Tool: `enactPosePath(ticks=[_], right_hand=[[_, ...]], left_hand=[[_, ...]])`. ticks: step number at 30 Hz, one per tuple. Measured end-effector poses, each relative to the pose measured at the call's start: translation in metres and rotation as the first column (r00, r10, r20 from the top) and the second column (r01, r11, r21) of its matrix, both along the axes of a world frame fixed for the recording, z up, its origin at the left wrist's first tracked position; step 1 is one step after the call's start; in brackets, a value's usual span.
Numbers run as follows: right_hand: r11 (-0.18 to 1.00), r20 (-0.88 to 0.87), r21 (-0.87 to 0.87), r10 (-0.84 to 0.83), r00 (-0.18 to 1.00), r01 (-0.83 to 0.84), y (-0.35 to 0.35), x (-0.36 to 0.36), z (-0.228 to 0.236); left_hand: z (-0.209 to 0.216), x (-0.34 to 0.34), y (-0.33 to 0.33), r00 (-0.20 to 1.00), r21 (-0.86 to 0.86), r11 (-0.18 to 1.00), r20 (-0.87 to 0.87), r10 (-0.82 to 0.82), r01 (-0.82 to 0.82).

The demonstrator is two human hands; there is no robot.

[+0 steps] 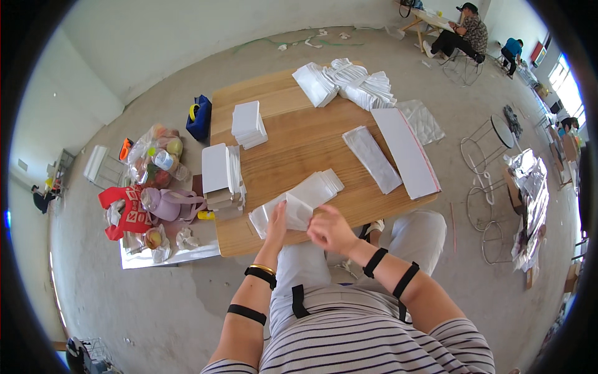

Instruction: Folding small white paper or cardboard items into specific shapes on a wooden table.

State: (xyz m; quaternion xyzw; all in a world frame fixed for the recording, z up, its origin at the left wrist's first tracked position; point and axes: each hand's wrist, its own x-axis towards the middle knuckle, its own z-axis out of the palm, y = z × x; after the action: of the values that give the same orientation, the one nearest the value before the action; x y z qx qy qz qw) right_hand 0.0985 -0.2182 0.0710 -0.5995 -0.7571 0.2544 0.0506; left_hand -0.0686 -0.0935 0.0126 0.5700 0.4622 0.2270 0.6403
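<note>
At the table's near edge, my left hand (276, 225) is closed on a white paper or plastic sleeve (298, 210), its thumb along the near side. My right hand (331, 230) is curled with fingertips pinched at the sleeve's right edge. Beneath and beyond it, several more white sleeves (325, 182) lie fanned out on the wooden table (293, 137). Left of my hands stands a stack of white cards or flat boxes (218, 171), with a smaller white stack (248, 123) behind it.
A long white box (406, 153) and a flat bundle of clear-wrapped sleeves (372, 159) lie to the right. Bundled white sleeves (349, 84) sit at the far edge. A blue tape dispenser (199, 118) is at the left edge, near bags (168, 202) on a side surface. Wire stools (483, 149) stand right.
</note>
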Motion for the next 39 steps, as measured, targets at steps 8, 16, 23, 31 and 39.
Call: enactPosePath(ticks=[8,16,23,31,39], right_hand=[[0.789,0.107,0.503,-0.461,0.881,0.352,0.010,0.013,-0.052],[0.783,0.100,0.498,-0.479,0.872,0.373,0.007,-0.001,-0.041],[0.772,0.027,0.554,-0.391,0.920,0.312,-0.002,-0.013,-0.022],[0.920,-0.138,0.357,-0.118,0.983,0.161,-0.008,-0.010,-0.019],[0.770,-0.121,0.444,-0.455,0.882,0.458,0.003,0.012,-0.036]], left_hand=[[0.004,0.004,-0.003,0.999,0.118,0.993,0.044,-0.015,0.010],[0.013,0.000,-0.006,0.998,0.067,0.996,0.013,-0.056,0.055],[0.010,0.002,-0.007,0.997,0.070,0.995,0.012,-0.075,0.074],[0.015,0.013,-0.008,0.999,-0.060,0.998,-0.043,0.008,-0.010],[-0.025,0.003,0.003,1.000,0.169,0.985,-0.024,-0.010,0.014]])
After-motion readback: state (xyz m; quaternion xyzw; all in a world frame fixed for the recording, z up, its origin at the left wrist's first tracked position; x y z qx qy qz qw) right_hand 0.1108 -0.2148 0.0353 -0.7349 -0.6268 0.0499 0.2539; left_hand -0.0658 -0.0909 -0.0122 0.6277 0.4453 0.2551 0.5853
